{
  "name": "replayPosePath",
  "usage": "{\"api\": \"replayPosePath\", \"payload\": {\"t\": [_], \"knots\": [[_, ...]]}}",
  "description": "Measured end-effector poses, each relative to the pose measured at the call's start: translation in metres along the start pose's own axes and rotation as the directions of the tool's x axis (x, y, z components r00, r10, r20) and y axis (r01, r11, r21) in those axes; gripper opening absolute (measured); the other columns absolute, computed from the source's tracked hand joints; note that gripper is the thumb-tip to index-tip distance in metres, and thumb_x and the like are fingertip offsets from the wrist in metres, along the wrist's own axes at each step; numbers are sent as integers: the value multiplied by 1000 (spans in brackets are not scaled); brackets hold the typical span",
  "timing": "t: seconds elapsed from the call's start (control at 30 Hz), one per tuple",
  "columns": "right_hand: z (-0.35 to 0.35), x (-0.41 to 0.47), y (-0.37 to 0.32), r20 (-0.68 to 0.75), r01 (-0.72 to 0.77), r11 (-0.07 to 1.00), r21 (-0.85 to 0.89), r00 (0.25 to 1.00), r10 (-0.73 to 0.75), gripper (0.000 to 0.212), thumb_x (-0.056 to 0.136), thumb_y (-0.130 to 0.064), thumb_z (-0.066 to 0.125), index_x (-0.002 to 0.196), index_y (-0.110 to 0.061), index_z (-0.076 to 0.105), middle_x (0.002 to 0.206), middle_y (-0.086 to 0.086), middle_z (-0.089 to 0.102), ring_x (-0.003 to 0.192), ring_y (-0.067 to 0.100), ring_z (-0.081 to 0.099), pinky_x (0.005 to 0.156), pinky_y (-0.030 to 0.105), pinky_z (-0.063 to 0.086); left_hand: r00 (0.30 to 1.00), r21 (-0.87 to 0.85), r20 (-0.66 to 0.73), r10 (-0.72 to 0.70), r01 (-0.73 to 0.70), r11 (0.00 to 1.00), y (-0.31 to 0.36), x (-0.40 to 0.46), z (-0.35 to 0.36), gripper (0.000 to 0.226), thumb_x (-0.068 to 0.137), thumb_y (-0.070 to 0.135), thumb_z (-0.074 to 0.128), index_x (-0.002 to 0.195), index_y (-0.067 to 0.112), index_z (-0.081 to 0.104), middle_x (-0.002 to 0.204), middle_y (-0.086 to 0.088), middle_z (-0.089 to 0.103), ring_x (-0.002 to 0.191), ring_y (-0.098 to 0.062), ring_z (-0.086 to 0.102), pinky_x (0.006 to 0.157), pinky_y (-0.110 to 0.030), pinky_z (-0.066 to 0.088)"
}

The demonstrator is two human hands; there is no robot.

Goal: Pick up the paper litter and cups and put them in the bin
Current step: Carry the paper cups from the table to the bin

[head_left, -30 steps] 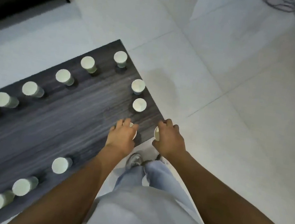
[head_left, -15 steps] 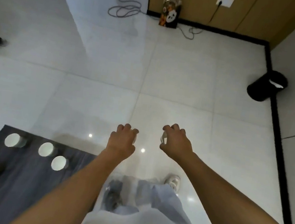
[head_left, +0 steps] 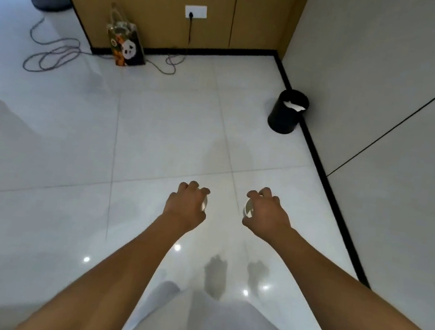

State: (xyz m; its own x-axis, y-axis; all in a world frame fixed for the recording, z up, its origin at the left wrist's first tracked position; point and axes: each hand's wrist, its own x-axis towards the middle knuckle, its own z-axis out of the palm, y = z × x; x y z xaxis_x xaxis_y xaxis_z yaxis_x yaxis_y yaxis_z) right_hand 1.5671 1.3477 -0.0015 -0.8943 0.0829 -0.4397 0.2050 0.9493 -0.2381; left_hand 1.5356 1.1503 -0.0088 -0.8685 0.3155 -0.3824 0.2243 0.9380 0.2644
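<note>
White cups, one per hand: L hand (head_left: 185,205) grips cup (head_left: 204,205), R hand (head_left: 265,216) grips cup (head_left: 247,209). Bin (head_left: 284,115) ahead-right by wall. Walk close, drop w/ rims over opening.

Both your forearms reach forward, side by side, backs of the hands up. Your left hand (head_left: 186,206) has its fingers (head_left: 193,186) curled round a small cup (head_left: 204,205); your right hand (head_left: 266,215) grips another cup (head_left: 248,208) likewise.
</note>
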Motion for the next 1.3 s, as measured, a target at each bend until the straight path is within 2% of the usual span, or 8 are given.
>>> {"api": "replayPosePath", "payload": {"t": [0.17, 0.3, 0.6, 0.77, 0.87, 1.07, 1.3], "knots": [[-44, 57, 54, -17, -88, 994, 59, 996, 89, 60, 82, -25, 65, 137, -20, 40, 133, 5, 35, 117, 27, 41, 79, 35, 51, 997, 53, 25, 79, -80, 995, 45, 86, -32, 53, 88, 21, 56, 139, 24, 41, 137, -2, 41, 126, -24, 36, 91, -36, 45], [-83, 127, 86, -45, -116, 990, 81, 992, 120, 60, 83, -25, 65, 137, -20, 40, 132, 5, 35, 117, 26, 42, 79, 35, 51, 995, 107, 49, 91, -96, 990, 65, 172, -62, 53, 87, 22, 57, 138, 25, 41, 135, -2, 42, 125, -24, 36, 91, -36, 45], [-185, 279, 151, -107, -159, 972, 171, 978, 179, 60, 82, -27, 67, 136, -21, 42, 128, 5, 39, 112, 26, 45, 83, 35, 51, 988, 89, 74, 133, -140, 986, 139, 374, -134, 54, 86, 24, 59, 137, 22, 42, 131, -6, 45, 122, -26, 40, 91, -39, 48], [-238, 353, 202, -65, -195, 961, 198, 975, 211, 61, 83, -27, 65, 137, -22, 39, 131, 5, 37, 116, 27, 42, 83, 34, 50, 979, 75, 98, 179, -186, 980, 194, 464, -157, 56, 85, 25, 59, 138, 23, 41, 132, -4, 44, 123, -25, 39, 92, -39, 48], [-267, 406, 236, -39, -193, 963, 187, 978, 204, 62, 84, -26, 64, 138, -20, 35, 132, 6, 36, 117, 28, 41, 88, 37, 50, 979, 57, 98, 177, -183, 982, 223, 523, -164, 56, 86, 25, 59, 139, 23, 41, 133, -3, 44, 125, -24, 38, 94, -40, 46], [-327, 518, 304, -52, -158, 978, 138, 985, 166, 60, 81, -28, 67, 133, -16, 39, 129, 8, 40, 115, 31, 44, 87, 37, 48, 991, 24, 80, 110, -112, 993, 279, 640, -179, 55, 87, 28, 60, 138, 22, 41, 132, -5, 46, 124, -25, 40, 94, -40, 48], [-389, 631, 352, 22, -101, 992, 74, 995, 100, 61, 82, -27, 67, 133, -14, 38, 132, 10, 37, 115, 31, 43, 86, 38, 48, 997, -47, 68, 35, -32, 998, 324, 744, -202, 55, 87, 28, 60, 138, 20, 41, 132, -7, 47, 122, -27, 43, 91, -40, 49]]}}
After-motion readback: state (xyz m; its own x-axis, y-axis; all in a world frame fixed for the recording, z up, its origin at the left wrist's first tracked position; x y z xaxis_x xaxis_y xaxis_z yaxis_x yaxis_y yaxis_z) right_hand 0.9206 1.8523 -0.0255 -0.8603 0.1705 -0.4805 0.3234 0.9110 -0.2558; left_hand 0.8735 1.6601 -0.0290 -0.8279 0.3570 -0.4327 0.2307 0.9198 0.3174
